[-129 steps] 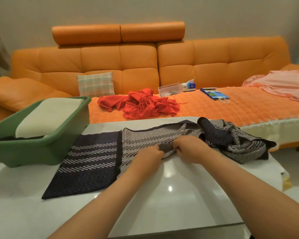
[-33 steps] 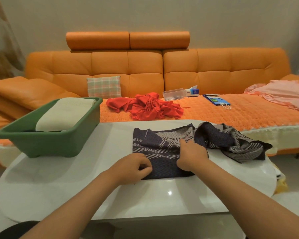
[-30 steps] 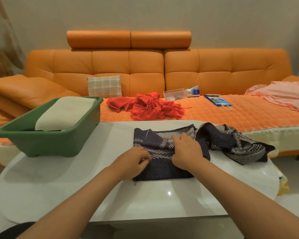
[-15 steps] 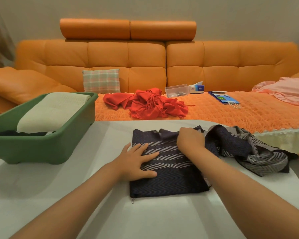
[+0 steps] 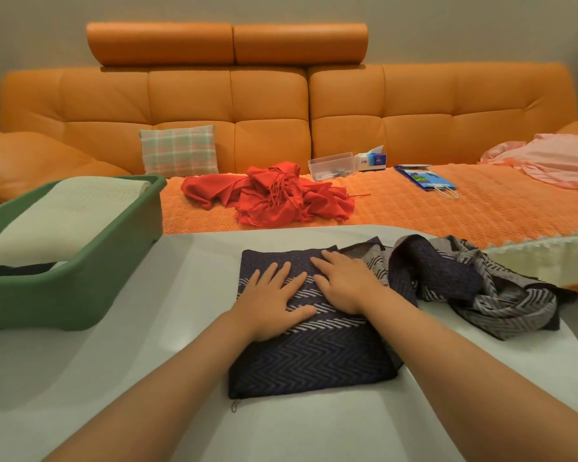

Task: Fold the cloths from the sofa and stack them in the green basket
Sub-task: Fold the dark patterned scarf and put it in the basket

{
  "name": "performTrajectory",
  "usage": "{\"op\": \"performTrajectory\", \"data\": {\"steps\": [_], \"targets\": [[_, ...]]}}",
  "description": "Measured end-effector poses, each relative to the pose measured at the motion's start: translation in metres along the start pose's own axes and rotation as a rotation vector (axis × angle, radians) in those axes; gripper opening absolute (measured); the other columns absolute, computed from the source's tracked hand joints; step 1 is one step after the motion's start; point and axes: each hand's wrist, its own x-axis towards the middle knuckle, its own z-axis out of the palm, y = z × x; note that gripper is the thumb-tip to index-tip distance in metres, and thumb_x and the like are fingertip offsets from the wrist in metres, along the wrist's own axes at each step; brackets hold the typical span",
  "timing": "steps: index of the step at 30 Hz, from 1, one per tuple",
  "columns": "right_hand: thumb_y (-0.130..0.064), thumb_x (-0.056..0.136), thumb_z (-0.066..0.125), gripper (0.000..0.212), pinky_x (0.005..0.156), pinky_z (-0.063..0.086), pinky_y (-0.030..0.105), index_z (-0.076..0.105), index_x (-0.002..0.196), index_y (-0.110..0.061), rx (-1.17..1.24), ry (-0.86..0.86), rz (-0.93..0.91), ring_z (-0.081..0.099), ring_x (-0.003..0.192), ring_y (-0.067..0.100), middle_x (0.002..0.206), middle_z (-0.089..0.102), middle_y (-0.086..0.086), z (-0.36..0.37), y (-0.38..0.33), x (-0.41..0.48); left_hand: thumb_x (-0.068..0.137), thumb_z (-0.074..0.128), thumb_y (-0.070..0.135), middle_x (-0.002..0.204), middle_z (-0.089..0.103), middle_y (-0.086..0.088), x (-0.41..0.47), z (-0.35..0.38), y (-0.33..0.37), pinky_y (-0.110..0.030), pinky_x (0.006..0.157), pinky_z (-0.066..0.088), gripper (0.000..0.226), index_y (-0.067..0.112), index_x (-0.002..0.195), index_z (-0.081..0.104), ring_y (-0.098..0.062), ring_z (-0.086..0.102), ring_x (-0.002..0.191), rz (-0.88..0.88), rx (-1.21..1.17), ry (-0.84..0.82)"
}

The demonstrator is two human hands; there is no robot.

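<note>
The orange sofa (image 5: 414, 105) fills the background, and the white table (image 5: 131, 378) stands in front of it as the working surface. The green basket (image 5: 64, 295) sits on the table's left side with 1 folded cream cloth (image 5: 64, 215) lying on top of something dark inside it. The dark zigzag scarf (image 5: 307, 365) lies on the table right of the basket. Its near part is doubled into a neat rectangle, while its loose tail (image 5: 498, 288) is bunched in a heap to the right. On the sofa seat 2 more pieces wait, a crumpled red cloth (image 5: 274, 195) in the middle and a pink cloth (image 5: 554, 158) at the far right. The left hand (image 5: 271, 308) and right hand (image 5: 347, 285) both lie palm-down on the folded rectangle, side by side. The fingers (image 5: 274, 271) of the left are straight and fanned apart, and those of the right are straight and closer together. Neither hand pinches any fabric. The step in hand looks like smoothing the fold. To do it well, press flat and sweep outward from the centre toward the edges so trapped slack leaves the layers. Keep 1 palm anchoring the stack while the other draws the tail straight. Then lay the tail over in sections matching the rectangle's width, so that the edges line up and the bundle fits on the cream cloth.
</note>
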Motion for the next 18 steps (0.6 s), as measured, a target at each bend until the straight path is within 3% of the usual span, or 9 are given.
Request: {"op": "performTrajectory", "data": {"steps": [3,7,9,12,15,18], "targets": [[-0.053,0.104,0.015,0.06,0.123,0.003,0.048,0.003,0.16,-0.032,-0.027,-0.123,0.049,-0.003,0.154,0.021,0.167,-0.003,0.002,0.002,0.009,-0.003,0.089,0.022,0.08,0.164,-0.015,0.004,-0.01,-0.001,-0.006,-0.045,0.122,-0.008,0.078,0.046,0.154,-0.004,-0.017,-0.017,0.151,0.022,0.024,-0.018],[-0.05,0.105,0.008,0.062,0.123,-0.005,0.049,-0.001,0.16,-0.022,-0.187,-0.111,0.114,-0.01,0.153,0.027,0.167,-0.006,0.011,-0.002,0.01,-0.016,0.096,0.021,0.069,0.165,-0.009,0.004,-0.029,-0.003,-0.014,-0.04,0.123,-0.002,0.067,0.043,0.156,0.003,-0.017,-0.01,0.152,-0.026,-0.048,0.002],[-0.046,0.106,0.012,0.062,0.123,-0.004,0.048,0.001,0.16,-0.017,-0.234,-0.065,0.099,-0.011,0.153,0.029,0.166,-0.007,0.014,-0.004,0.004,-0.024,0.103,0.025,0.054,0.165,0.011,-0.003,-0.035,-0.005,-0.02,-0.04,0.121,0.012,0.058,0.032,0.156,0.02,-0.023,0.008,0.151,-0.15,-0.105,0.099],[-0.044,0.106,0.019,0.061,0.124,-0.001,0.048,0.002,0.16,-0.019,-0.171,-0.066,0.024,-0.01,0.153,0.029,0.166,-0.009,0.012,-0.008,-0.009,-0.038,0.101,0.036,0.045,0.142,0.047,-0.011,-0.035,-0.012,-0.028,-0.043,0.103,0.035,0.048,0.014,0.136,0.046,-0.03,0.041,0.127,-0.393,0.013,0.278],[-0.046,0.106,0.023,0.06,0.124,0.002,0.047,0.004,0.16,-0.027,-0.092,-0.107,-0.028,-0.008,0.153,0.026,0.167,-0.009,0.008,-0.008,-0.02,-0.054,0.098,0.038,0.051,0.133,0.048,-0.012,-0.028,-0.02,-0.031,-0.041,0.1,0.035,0.052,0.011,0.128,0.05,-0.029,0.04,0.122,-0.561,0.048,0.201],[-0.043,0.106,0.024,0.057,0.124,0.004,0.047,0.01,0.16,-0.029,-0.048,-0.124,-0.053,-0.005,0.154,0.025,0.167,-0.008,0.006,-0.007,-0.029,-0.059,0.097,0.04,0.052,0.136,0.045,-0.012,-0.011,-0.024,-0.033,-0.042,0.103,0.033,0.055,0.01,0.13,0.054,-0.03,0.036,0.126,-0.599,-0.058,0.184]]}}
